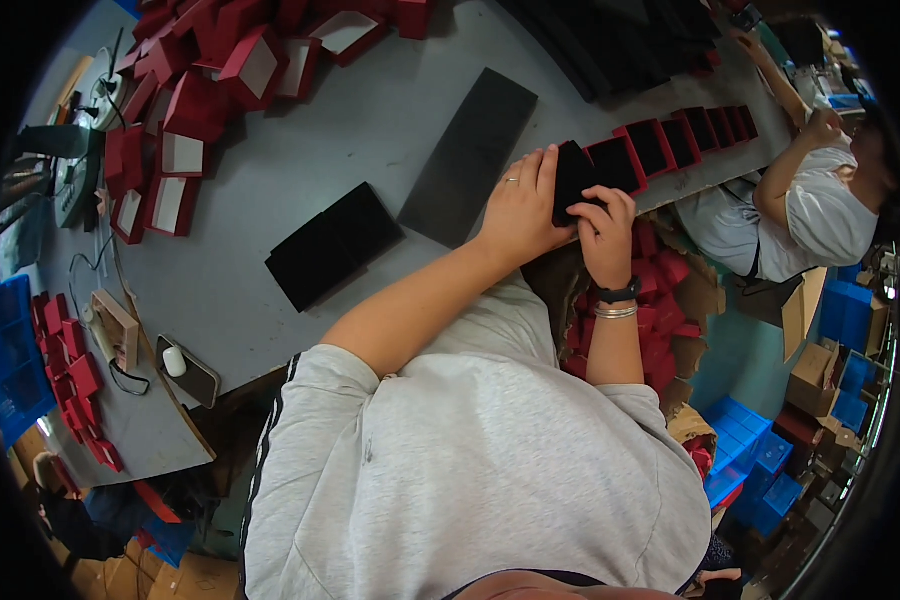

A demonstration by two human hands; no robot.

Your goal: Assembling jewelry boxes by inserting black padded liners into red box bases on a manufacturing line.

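Observation:
At the table's front edge, my left hand and my right hand are together on a black foam-like piece. My left fingers lie close together along its left side, with the thumb mostly hidden. The curled fingers of my right hand press on its right side. Just beyond it starts a row of red boxes with black linings, running off to the right. To the left of my hands lie a long dark grey sheet and a stack of black pads.
Many empty red boxes are heaped at the far left. Black sheets lie at the back. Below my right arm stands a carton of red boxes. Another person sits at right. A phone lies near left.

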